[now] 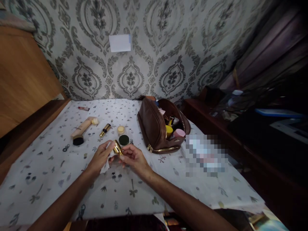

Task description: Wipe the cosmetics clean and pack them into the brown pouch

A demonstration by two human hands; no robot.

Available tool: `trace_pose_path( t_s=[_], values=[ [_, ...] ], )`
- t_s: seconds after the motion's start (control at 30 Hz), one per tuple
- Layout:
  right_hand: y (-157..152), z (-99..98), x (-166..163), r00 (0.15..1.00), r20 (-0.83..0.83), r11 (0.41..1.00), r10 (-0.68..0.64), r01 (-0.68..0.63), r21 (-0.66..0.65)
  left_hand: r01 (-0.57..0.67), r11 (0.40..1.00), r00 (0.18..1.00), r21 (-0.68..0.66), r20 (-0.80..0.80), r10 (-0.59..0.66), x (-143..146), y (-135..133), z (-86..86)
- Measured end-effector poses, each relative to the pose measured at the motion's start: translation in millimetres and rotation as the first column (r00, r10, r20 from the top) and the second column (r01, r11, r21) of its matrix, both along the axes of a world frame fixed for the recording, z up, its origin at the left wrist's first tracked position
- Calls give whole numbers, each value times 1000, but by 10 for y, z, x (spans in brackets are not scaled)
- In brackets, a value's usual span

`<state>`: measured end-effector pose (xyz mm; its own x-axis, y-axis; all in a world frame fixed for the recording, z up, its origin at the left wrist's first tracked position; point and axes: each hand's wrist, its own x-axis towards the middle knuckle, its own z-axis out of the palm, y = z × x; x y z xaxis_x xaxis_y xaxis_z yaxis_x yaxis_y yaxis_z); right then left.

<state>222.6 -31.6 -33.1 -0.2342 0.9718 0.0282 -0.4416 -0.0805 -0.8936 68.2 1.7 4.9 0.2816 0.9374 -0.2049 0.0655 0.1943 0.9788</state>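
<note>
Both of my hands meet over the middle of the table. My right hand (133,158) pinches a small gold-capped bottle (117,148) by its lower end. My left hand (102,156) is closed on a white tissue (106,164) and presses it against the bottle's cap. Just beyond my fingers lie a round dark green lid (124,140) and a small cream jar (121,129). To the left of those rest a gold and black lipstick (105,130) and a beige tube with a black cap (81,130).
An open brown zip pouch (154,128) holding several cosmetics stands to the right on the white patterned cloth (48,166). A small pink item (83,108) lies at the far left. A wooden headboard (24,73) rises left; dark furniture (264,138) crowds the right.
</note>
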Motion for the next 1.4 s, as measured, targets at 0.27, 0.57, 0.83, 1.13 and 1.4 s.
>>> trace_pose_path(
  t_s=[0.27, 0.57, 0.83, 1.13, 1.4],
  values=[
    [-29, 2, -15, 935, 275, 971, -224, 189, 148, -53, 998, 998, -29, 16, 54, 75, -69, -65],
    [-118, 52, 40, 692, 560, 843, -455, 132, 522, 57, 998, 997, 41, 51, -59, 81, -103, -153],
    [-32, -7, 39, 912, 313, 940, -265, 172, 296, 17, 997, 991, 80, -130, -6, 10, -63, -163],
    [-62, 57, 17, 827, 377, 895, -416, 299, 332, 115, 927, 959, 357, -284, -9, 68, -143, -111],
    [-137, 128, 112, 784, 397, 868, -477, 349, 355, 239, 845, 945, 478, -313, -91, 165, -236, -119]
  ],
)
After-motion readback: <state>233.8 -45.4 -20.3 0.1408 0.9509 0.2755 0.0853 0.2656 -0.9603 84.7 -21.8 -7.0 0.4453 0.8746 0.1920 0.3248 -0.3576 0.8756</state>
